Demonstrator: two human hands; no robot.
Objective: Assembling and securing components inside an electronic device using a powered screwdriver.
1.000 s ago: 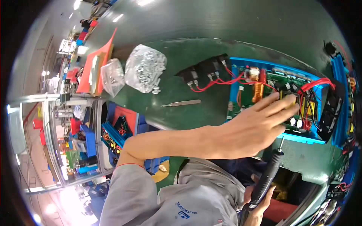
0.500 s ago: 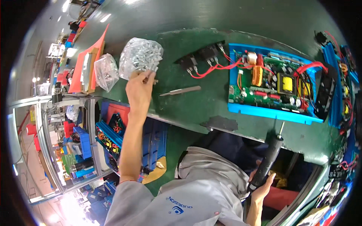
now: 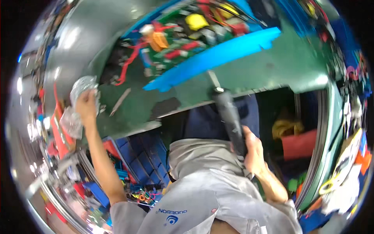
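Note:
My left hand (image 3: 86, 106) is at a clear plastic bag (image 3: 83, 83) of small pale parts on the left of the bench. Its fingers are drawn together against the bag, and blur hides what is between them. In my right hand (image 3: 254, 153) is a black electric screwdriver (image 3: 229, 119), held over my lap with its bit pointing up at the bench. Just beyond the bit lies a blue metal housing (image 3: 218, 58) with a circuit board (image 3: 171, 62) in it, smeared by motion. Red wires (image 3: 127, 67) run from the board to dark sockets (image 3: 113, 64).
Tweezers (image 3: 120, 102) lie on the green bench (image 3: 257, 74) between the bag and the housing. A second clear bag (image 3: 71, 123) and an orange-red sheet (image 3: 58, 121) are at the left. Further blue housings (image 3: 298, 17) stand at the far right. Blue bins (image 3: 142, 154) sit below the bench.
The view has swung and tilted, so the bench appears shifted left and turned. My left hand is still at the bag. My right hand still grips the screwdriver, now nearer the picture's middle.

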